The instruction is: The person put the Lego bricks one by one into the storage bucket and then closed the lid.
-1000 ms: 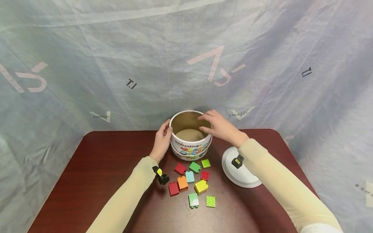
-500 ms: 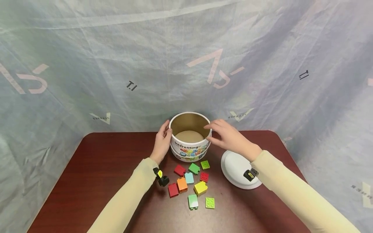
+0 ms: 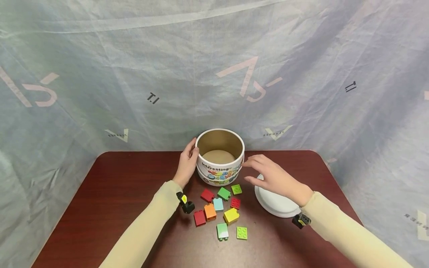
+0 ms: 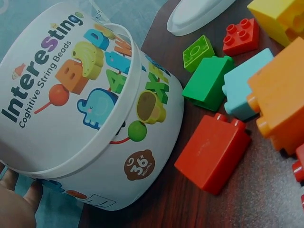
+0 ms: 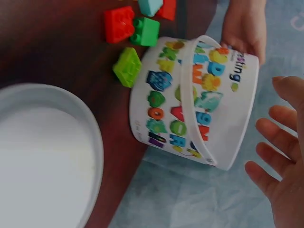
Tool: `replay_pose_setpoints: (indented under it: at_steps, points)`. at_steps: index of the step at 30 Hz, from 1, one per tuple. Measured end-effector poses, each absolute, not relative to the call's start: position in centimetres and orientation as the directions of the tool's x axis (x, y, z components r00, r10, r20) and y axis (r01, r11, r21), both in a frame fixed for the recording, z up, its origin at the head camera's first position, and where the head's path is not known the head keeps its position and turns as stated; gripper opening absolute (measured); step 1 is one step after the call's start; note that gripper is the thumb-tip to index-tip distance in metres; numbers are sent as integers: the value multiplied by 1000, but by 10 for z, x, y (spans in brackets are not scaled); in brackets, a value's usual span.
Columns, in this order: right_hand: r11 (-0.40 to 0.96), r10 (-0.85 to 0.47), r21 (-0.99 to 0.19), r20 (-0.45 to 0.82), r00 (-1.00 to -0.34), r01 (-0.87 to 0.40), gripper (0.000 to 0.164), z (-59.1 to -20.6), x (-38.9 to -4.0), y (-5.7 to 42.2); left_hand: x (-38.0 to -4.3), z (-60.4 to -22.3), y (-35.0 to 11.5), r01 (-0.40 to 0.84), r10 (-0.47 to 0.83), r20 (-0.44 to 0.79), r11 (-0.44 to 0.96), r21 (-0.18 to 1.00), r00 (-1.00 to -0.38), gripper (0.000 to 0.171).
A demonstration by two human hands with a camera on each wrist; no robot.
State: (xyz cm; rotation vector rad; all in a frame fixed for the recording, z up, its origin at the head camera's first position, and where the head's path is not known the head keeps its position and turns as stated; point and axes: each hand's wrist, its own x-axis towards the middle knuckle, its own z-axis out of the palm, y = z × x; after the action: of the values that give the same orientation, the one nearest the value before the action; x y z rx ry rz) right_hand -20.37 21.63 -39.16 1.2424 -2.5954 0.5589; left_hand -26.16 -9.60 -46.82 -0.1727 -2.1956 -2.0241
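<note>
A white bucket with colourful prints and "Interesting" lettering stands upright at the far edge of the table, its brown inside showing bare. My left hand rests against its left side, fingers toward the back and thumb near the rim. To the right of the bucket, my right hand hovers above the white lid, fingers spread and holding nothing. The bucket's white handle hangs down along its wall. In the left wrist view, only the fingertips of my left hand show, by the bucket's side.
Several toy bricks lie in front of the bucket, among them an orange brick, a yellow brick, a light blue brick and a lime brick. A grey cloth hangs behind the dark red table.
My right hand has moved from over the bucket's right rim outward to the right and toward me, over the lid. The left hand and bricks have stayed in place.
</note>
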Motion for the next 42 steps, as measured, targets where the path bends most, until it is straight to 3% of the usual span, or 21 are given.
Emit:
replay_pose_setpoints:
  at_steps: [11, 19, 31, 42]
  points:
    - [573, -701, -246, 347, -623, -782, 39, -414, -182, 223, -235, -430, -92, 183, -5, 184, 88, 979, -983, 50]
    - [531, -716, -234, 390, -579, -814, 36, -429, -171, 225, -247, -448, -93, 172, -8, 174, 100, 980, -985, 51]
    - [510, -708, -273, 406, -578, -816, 34, -455, -160, 231, -257, -466, -96, 178, -2, 179, 99, 979, -984, 52]
    - [582, -675, -286, 353, -648, -761, 35, -475, -175, 233, -259, -465, -97, 194, 15, 194, 146, 970, -981, 54]
